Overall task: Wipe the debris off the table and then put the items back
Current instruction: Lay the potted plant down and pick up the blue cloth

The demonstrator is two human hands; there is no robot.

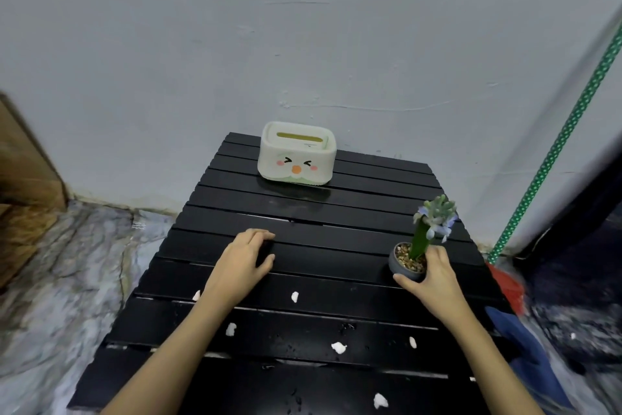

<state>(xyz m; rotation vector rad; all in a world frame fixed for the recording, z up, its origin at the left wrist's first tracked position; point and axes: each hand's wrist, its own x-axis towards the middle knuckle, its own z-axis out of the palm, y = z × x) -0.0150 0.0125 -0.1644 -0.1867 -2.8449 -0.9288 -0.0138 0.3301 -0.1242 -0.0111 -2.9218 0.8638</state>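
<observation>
A black slatted table point(336, 209) stands against the wall. Several white scraps of debris point(338, 347) lie scattered over its near half. At the far end sits a white tissue box point(296, 155) with a cartoon face. My right hand point(434, 283) is wrapped around a small grey pot point(402, 268) that holds a green plant with pale blue flowers, near the table's right edge. My left hand point(240, 266) rests mid-table with its fingers curled. Something dark may sit between fingers and thumb, but it blends into the black slats.
A broom with a green dotted handle point(552, 159) and a red head point(510, 286) leans at the right. Blue cloth point(525, 344) lies by the table's right edge. A brown board point(23, 179) stands at the left. The floor is marbled grey.
</observation>
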